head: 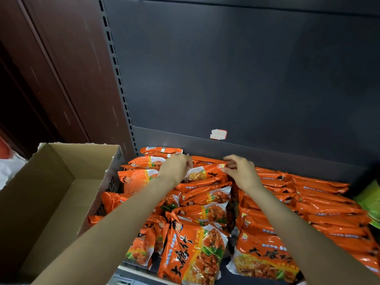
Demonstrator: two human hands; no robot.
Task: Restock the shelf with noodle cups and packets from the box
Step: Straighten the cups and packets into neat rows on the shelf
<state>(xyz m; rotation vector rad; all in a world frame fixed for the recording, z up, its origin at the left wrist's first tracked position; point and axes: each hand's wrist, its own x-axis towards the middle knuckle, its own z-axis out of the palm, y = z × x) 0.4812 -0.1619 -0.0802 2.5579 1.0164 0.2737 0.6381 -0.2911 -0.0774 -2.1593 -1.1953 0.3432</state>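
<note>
An orange noodle packet (205,172) lies on top of the middle row, far back on the shelf (267,155), caught between both hands. The left hand (176,167) pinches its left end, fingers curled down over the edge; the right hand (240,171) pinches the right end, thumb and fingertips closed on the corner by the small logo. Both grips are clamped on this packet. Both forearms reach forward from the lower edge of the view, converging toward the back panel. Rows of orange packets (205,233) fill the shelf beneath. The cardboard box (53,192) stands open at the left, touching the packets. A green packet (369,199) shows at the far right.
</note>
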